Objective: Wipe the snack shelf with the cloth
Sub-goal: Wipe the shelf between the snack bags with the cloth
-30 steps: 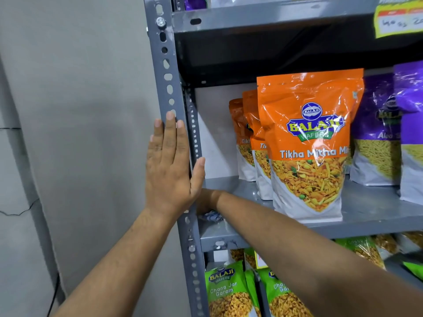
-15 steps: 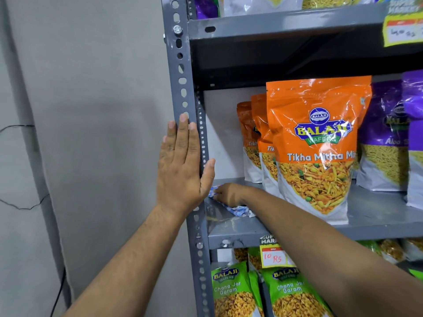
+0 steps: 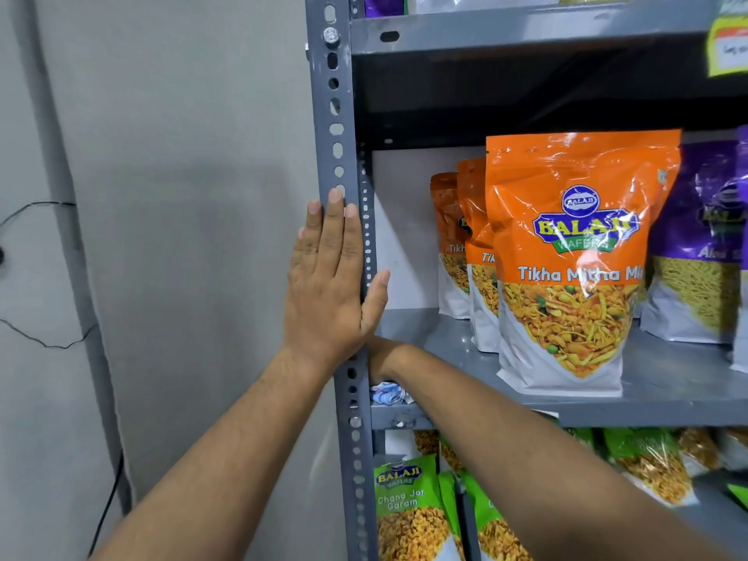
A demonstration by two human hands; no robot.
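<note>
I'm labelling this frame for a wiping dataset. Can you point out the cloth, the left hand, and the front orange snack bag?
cloth [image 3: 387, 392]: head view, on the crumpled blue-white fabric showing under the right wrist.
left hand [image 3: 328, 285]: head view, on the back of the hand.
front orange snack bag [image 3: 579, 253]: head view, on its printed front.

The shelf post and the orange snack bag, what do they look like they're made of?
Shelf post: likely painted grey steel, matte, with punched slots and a bolt. Orange snack bag: glossy plastic film, judging by crinkled glare and a clear window.
</note>
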